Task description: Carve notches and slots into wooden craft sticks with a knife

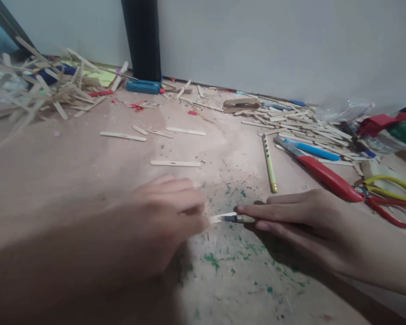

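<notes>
My left hand, slightly blurred, is closed with thumb and fingertips pinching one end of a wooden craft stick low over the table. My right hand grips a craft knife with a metal collar, its index finger stretched along the top. The knife's blade lies on or against the stick, just right of my left fingertips; I cannot tell how deep it sits. Most of the knife's handle is hidden under the right hand. Above my left hand lies a craft stick with a small slot.
A yellow pencil, red-sheathed scissors and a blue pen-like tool lie to the right. Behind them spreads a pile of craft sticks. Another heap stands far left. A black post rises at the back. Green scraps litter the table.
</notes>
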Demonstrator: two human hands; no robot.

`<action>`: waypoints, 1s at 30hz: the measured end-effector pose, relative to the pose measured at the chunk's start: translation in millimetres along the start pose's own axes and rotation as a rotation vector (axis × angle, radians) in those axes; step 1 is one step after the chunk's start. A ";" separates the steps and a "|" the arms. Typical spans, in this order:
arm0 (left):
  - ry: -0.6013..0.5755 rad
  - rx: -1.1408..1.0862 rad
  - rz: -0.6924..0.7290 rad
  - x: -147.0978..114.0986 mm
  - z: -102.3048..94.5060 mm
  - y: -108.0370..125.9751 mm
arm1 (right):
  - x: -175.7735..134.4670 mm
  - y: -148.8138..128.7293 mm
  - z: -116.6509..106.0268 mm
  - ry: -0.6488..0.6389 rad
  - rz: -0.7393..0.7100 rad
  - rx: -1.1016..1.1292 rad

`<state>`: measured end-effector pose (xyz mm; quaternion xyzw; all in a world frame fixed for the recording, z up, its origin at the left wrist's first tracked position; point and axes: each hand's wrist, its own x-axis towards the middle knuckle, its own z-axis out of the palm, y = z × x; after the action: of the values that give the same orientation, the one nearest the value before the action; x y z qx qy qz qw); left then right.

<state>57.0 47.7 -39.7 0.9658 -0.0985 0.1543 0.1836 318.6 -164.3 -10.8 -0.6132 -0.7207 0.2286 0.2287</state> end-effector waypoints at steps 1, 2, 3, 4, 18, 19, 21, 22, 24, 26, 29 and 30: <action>0.026 -0.014 -0.004 -0.9 1.0 -1.1 | 0.5 0.5 1.0 0.001 -0.003 0.018; 0.044 -0.032 -0.005 -1.8 1.7 -1.5 | 0.7 1.1 2.1 -0.002 -0.003 0.040; 0.047 -0.048 -0.007 -2.8 2.0 -1.2 | 0.4 1.7 3.1 -0.003 0.002 0.057; 0.034 -0.058 -0.014 -3.6 1.8 -0.3 | -0.3 2.5 3.8 0.000 0.007 0.066; -0.024 -0.044 -0.036 2.6 -5.3 5.8 | -3.0 6.5 1.8 0.012 -0.003 0.056; -0.008 -0.046 -0.031 2.5 -2.6 5.0 | -3.2 5.7 3.2 0.016 -0.013 0.041; 0.035 -0.044 -0.023 1.9 3.0 3.2 | -3.6 3.9 4.5 0.022 -0.030 0.018; 0.061 -0.048 -0.019 1.2 5.7 2.4 | -3.9 3.0 4.4 0.024 -0.035 0.012; 0.093 -0.066 -0.024 -0.9 10.3 1.0 | -4.6 1.3 3.3 0.027 -0.045 0.005; 0.106 -0.082 -0.045 -3.4 13.4 0.5 | -4.9 -0.3 2.4 0.037 -0.045 -0.002; 0.116 -0.074 -0.089 -6.2 15.8 0.6 | -3.3 -2.1 2.5 0.005 -0.032 0.027; 0.118 -0.071 -0.095 -6.8 16.2 0.7 | -2.4 -2.6 2.8 -0.011 -0.024 0.035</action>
<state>54.8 41.7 -56.1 0.9515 -0.0472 0.1984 0.2304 315.2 -167.1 -11.6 -0.5991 -0.7252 0.2418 0.2381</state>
